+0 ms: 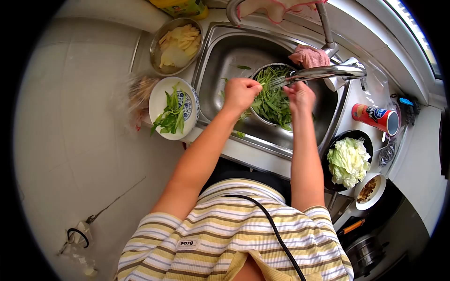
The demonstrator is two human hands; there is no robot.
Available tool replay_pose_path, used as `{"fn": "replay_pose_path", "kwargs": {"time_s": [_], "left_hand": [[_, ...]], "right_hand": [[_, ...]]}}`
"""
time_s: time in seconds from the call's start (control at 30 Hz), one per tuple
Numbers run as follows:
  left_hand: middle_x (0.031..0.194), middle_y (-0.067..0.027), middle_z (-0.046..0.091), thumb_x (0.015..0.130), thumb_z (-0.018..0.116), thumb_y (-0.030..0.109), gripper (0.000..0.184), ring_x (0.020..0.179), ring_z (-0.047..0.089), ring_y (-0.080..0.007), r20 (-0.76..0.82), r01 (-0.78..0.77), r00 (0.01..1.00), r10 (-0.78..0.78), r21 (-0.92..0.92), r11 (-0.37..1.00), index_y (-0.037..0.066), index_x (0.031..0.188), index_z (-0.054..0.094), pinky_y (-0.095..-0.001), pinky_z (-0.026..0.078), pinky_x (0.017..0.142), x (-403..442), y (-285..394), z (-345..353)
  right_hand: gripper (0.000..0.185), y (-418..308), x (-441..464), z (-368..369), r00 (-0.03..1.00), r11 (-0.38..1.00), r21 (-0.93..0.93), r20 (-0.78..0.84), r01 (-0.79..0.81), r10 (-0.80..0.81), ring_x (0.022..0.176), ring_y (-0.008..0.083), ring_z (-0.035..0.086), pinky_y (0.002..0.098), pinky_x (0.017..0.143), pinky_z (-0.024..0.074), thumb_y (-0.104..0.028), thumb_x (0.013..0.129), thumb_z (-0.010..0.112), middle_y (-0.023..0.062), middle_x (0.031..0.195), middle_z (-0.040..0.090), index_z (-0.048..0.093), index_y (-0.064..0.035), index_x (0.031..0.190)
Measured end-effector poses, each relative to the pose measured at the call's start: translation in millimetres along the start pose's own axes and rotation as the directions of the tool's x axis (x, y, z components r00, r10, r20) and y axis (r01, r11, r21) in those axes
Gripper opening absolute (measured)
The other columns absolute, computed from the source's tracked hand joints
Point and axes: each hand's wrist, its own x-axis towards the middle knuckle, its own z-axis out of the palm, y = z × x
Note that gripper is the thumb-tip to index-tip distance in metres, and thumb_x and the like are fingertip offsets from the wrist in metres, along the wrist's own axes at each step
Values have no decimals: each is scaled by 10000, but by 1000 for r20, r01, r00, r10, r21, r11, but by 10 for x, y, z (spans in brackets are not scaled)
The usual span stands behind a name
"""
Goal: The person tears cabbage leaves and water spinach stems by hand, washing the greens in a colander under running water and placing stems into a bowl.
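Observation:
Water runs from the curved tap (328,71) onto leafy greens (273,100), which fill a round metal bowl (255,114) in the sink (220,61). At the bowl's left edge, my left hand (240,95) is closed, fingertips pinched on a green stem. My right hand (300,97) is over the bowl's right side with its fingers curled together; what they hold, if anything, is too blurred to make out. Some loose leaves lie in the sink. More greens (174,112) rest on a white plate (158,96) to the left of the sink.
Pale slices (180,46) fill a metal bowl at the upper left. A pink cloth (310,56) sits by the tap's base. On the right are a red can (375,118), cabbage leaves (348,161) in a black pan, and a small white pan (377,196).

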Motion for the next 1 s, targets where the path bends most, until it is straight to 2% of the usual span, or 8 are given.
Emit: {"fn": "replay_pose_path", "kwargs": {"time_s": [0.1, 0.2, 0.3, 0.6, 0.77, 0.83, 0.93, 1.0], "left_hand": [[729, -70, 639, 789, 609, 50, 102, 665, 582, -113, 167, 124, 984, -61, -401, 908, -19, 846, 658, -231, 450, 626, 68, -157, -237], [783, -70, 643, 818, 592, 71, 114, 715, 596, -114, 235, 227, 964, -123, -491, 841, 2, 901, 629, -225, 445, 656, 174, -174, -179], [786, -59, 638, 834, 573, 79, 107, 725, 609, -117, 324, 247, 942, -89, -489, 837, 10, 909, 606, -215, 435, 650, 210, 46, 168], [788, -47, 657, 772, 648, 72, 101, 733, 596, -94, 242, 24, 968, 64, -344, 939, -22, 810, 650, -231, 463, 689, 213, 180, 171], [905, -115, 650, 807, 595, 7, 127, 817, 631, -153, 207, 40, 978, 27, -312, 949, -53, 917, 611, -252, 495, 765, 83, 64, -198], [887, -110, 645, 810, 590, 3, 129, 777, 632, -150, 157, -35, 984, 83, -289, 957, -61, 920, 602, -256, 502, 733, 9, 31, -355], [821, -94, 636, 808, 595, 1, 115, 710, 611, -131, -10, -16, 1000, 13, -401, 916, -59, 907, 596, -238, 499, 677, -160, 48, -724], [821, -96, 633, 807, 597, 1, 108, 696, 603, -128, -65, -15, 998, -11, -381, 924, -57, 899, 595, -235, 496, 667, -246, 43, -880]], "right_hand": [[130, -109, 30, -523, 990, 925, -369, 130, 97, -52, 536, 131, 552, 281, 533, 495, -111, 756, 605, 54, 659, 578, 629, 11, 792], [210, -37, -240, -1085, 982, 221, -960, 182, 169, 40, 626, 243, 614, 359, 646, 517, -172, 705, 646, 123, 758, 632, 653, -10, 838], [239, -43, -634, -1246, 988, -366, -918, 138, 154, 70, 830, 334, 605, 384, 769, 495, -203, 698, 647, 164, 906, 639, 670, -47, 878], [127, 86, 146, -711, 820, -78, -886, 453, 457, -350, 842, 333, 577, 414, 705, 469, -108, 744, 561, 166, 845, 623, 668, -62, 795], [253, 506, 1055, -481, 826, -294, -826, 540, 481, -165, 931, 349, 563, 412, 800, 449, -198, 782, 544, 188, 1008, 600, 613, -63, 985], [377, 394, 996, -444, 817, -246, -869, 489, 428, -305, 1049, 378, 510, 415, 891, 410, -348, 849, 441, 225, 1111, 551, 584, -48, 1024], [364, 74, 774, -345, 915, 72, -921, 368, 383, -165, 938, 399, 536, 443, 782, 428, -370, 849, 429, 240, 990, 577, 572, -50, 948], [291, 62, 734, -446, 796, 2, -846, 500, 533, -342, 834, 390, 566, 451, 713, 449, -306, 835, 482, 211, 956, 595, 584, -46, 915]]}}
